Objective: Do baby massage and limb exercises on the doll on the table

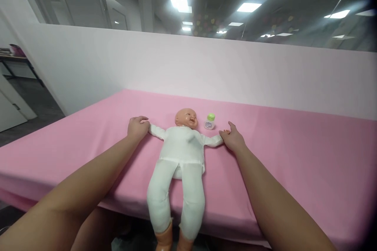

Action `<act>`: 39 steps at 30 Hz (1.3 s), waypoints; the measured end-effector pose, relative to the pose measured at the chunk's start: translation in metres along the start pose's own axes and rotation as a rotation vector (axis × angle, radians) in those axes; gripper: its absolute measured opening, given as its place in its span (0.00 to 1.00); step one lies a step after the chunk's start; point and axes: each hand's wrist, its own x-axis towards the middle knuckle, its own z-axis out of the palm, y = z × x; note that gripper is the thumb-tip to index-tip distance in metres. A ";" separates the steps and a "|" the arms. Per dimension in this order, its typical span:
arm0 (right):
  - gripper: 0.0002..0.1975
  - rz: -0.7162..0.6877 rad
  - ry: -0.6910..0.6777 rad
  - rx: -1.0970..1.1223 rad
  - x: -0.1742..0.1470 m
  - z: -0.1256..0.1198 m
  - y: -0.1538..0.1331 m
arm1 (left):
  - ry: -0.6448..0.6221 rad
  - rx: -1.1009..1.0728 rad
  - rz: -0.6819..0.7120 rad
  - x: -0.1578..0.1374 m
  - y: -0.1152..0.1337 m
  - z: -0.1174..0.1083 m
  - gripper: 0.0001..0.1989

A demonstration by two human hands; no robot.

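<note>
A baby doll (182, 147) with a white cloth body lies on its back on a pink sheet, its arms stretched out to both sides. Its legs point toward me, and the feet hang past the near edge. My left hand (138, 127) is closed around the end of the doll's arm on the left, hiding that doll hand. With thumb and fingers, my right hand (233, 137) grips the doll's other hand, whose small fingers peek out. A small clear bottle (209, 122) with a green cap stands beside the doll's head, close to my right hand.
The pink-covered table (294, 164) reaches back to a white wall (206, 66) with a glass pane above it. At the far left a dark-legged desk (17, 59) and a white door (10, 106) are visible.
</note>
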 end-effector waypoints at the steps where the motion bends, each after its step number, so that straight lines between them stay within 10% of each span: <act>1: 0.44 -0.008 -0.011 -0.028 -0.001 -0.002 -0.001 | 0.019 0.016 0.001 -0.002 0.000 -0.001 0.14; 10: 0.50 0.001 -0.058 -0.096 0.000 -0.006 0.001 | 0.045 0.081 0.159 -0.052 0.032 -0.033 0.16; 17: 0.57 0.015 -0.051 0.017 -0.008 -0.006 -0.005 | -0.016 -0.149 0.605 -0.241 0.033 -0.093 0.14; 22: 0.62 0.055 -0.022 0.121 -0.013 -0.003 -0.009 | -0.210 0.036 0.792 -0.336 -0.017 -0.097 0.38; 29: 0.55 0.026 -0.047 -0.079 -0.017 0.002 -0.019 | -0.150 0.343 0.828 -0.348 -0.036 -0.080 0.57; 39: 0.37 -0.033 0.133 0.105 -0.024 0.008 -0.026 | -0.279 0.230 0.838 -0.328 0.000 -0.106 0.45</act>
